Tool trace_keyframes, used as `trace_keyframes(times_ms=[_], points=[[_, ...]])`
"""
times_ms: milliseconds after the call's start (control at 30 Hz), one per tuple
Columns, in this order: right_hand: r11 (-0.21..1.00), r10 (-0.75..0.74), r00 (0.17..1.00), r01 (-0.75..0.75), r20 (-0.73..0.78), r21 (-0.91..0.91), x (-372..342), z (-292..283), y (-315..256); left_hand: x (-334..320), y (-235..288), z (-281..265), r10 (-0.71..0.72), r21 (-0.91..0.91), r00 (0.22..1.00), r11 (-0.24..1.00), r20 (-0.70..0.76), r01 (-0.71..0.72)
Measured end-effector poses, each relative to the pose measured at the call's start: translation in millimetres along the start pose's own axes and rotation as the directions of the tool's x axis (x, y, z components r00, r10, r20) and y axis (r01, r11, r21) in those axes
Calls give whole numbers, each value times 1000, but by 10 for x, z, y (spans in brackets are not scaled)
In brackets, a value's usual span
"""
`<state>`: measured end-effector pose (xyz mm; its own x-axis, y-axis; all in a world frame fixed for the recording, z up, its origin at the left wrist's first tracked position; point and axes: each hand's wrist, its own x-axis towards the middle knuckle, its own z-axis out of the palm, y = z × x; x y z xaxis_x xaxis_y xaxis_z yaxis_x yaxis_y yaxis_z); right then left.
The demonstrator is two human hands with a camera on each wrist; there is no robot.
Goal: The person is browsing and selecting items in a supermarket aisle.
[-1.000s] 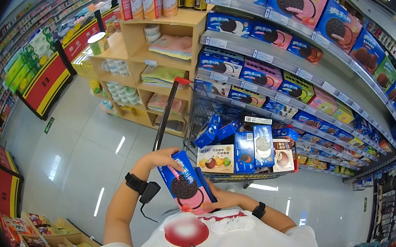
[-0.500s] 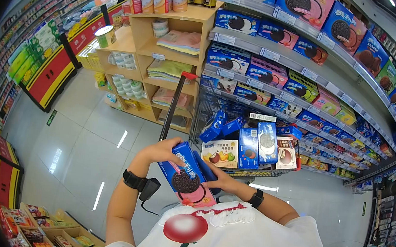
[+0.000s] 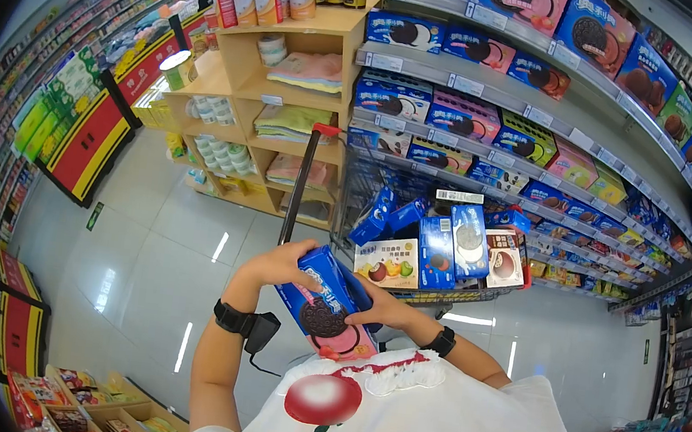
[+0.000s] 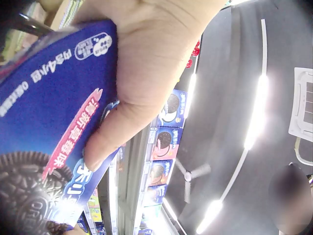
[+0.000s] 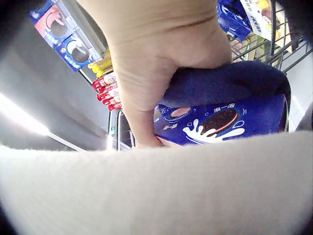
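A blue and pink cookie box (image 3: 324,309) is held tilted in front of the white shirt. My left hand (image 3: 281,264) grips its upper left end, and in the left wrist view the thumb of the left hand (image 4: 146,63) lies across the printed face of the box (image 4: 44,112). On the other side, my right hand (image 3: 380,304) holds the box with the thumb on its front edge. The right wrist view has the right hand (image 5: 156,54) against the box's side (image 5: 215,122), its fingertips partly hidden by pale fabric.
A shopping cart (image 3: 473,297) with several boxes, including a white box (image 3: 386,261), stands just beyond the hands. Its handle (image 3: 301,181) rises beside a wooden shelf unit (image 3: 290,30). Metal shelves (image 3: 497,88) of cookie boxes run along the right. Snack bins (image 3: 98,410) are at lower left.
The box has tilted and shifted slightly upward in the head view. The right thumb has moved from the box's lower side onto its front edge. Both hands keep hold of it.
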<state>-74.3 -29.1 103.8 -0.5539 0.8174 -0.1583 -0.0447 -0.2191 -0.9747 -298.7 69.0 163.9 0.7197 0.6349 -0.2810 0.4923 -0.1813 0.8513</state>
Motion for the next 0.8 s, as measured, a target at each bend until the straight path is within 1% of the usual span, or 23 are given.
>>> trace_keyframes(times_ms=[67, 133, 267, 467, 567, 667, 700, 800], points=[[1000, 11, 1000, -11, -8, -13, -26, 12, 15, 4, -18, 21, 5, -14, 1000, 1000, -15, -6], [999, 34, 999, -34, -16, -18, -58, 8, -29, 28, -11, 33, -12, -24, 1000, 1000, 7, 12], [999, 39, 999, -39, -31, 26, -86, -6, 22, 101, -24, 54, -12, -8, 1000, 1000, 13, 12], [997, 62, 995, -58, -80, 55, -129, 21, 34, 121, 53, 72, -68, -65, 996, 995, 58, 72], [995, 53, 996, -46, -69, 90, -121, 4, 105, 149, 17, 89, -77, -96, 995, 992, 67, 83], [993, 65, 990, -53, -122, 102, -132, 17, 154, 196, -69, 93, -41, -23, 998, 999, 49, 42], [992, 85, 987, -72, -137, 100, -141, 19, 164, 198, -109, 133, -37, 7, 999, 999, -5, 37], [975, 124, 976, -87, -180, 205, -194, 27, 181, 245, -197, 192, -12, 105, 986, 994, -166, 30]])
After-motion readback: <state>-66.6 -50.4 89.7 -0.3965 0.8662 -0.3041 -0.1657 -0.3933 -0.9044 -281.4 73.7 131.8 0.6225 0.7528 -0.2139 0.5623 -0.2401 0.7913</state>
